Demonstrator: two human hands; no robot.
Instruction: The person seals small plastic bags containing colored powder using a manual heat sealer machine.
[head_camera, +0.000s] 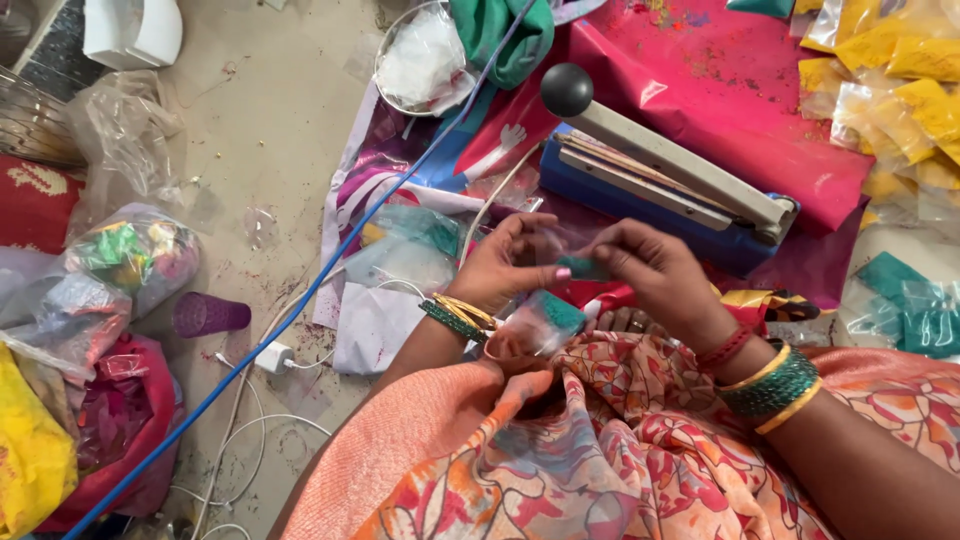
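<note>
- Sat on a dusty concrete floor (270, 130), strewn with plastic bags, cables and powder stains; pink sheet (720, 90) spread at the top, with a blue heat sealer (650, 185) on it, arm raised and black knob up
- Held a small clear packet of green powder (580, 267) between both hands, just in front of the sealer and above the lap
- Left hand (510, 265) curled, fingertips pinching the packet's left edge; right hand (650, 270) pinching the green end between thumb and forefinger; neither hand slack
- Rested a second green-filled packet (545, 320) on the patterned orange cloth (600, 450) of the lap, just below the hands and touching the fabric
- Judged best done by keeping the powder pushed down to one end and the open mouth flat and taut, free of grains and creases, so that any seam would close cleanly; worth holding level so as not to spill onto the cloth
- Lay well apart: yellow powder packets (900, 70) at top right, more green packets (900, 300) at right edge, a purple cup (205, 315) on the floor at left, a white charger (272, 357) by a blue cable (300, 300)
- Could not make out whether the held packet's mouth was open or folded: blurred, and covered by fingers
- Hidden under the hands: most of the packet's clear part; cut off at the frame edges: the yellow heap and the bags at left; contents of the round bowl (420, 60) at top unclear
</note>
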